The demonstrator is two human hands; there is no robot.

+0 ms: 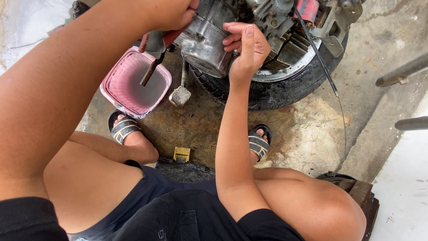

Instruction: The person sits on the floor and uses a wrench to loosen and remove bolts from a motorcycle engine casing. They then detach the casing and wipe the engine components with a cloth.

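Engine cover [205, 42], dull grey and greasy, sits under the right hand [244, 47], fingers curled against its edge. Left hand [171, 13] is clamped on a red-handled tool [156, 53] above a pink tub [133, 82].

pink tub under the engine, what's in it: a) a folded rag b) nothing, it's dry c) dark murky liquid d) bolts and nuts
c: the pink tub on the stained concrete holds a greyish, murky liquid across its bottom, below the engine that the right hand touches; no bolts or rag show in it.
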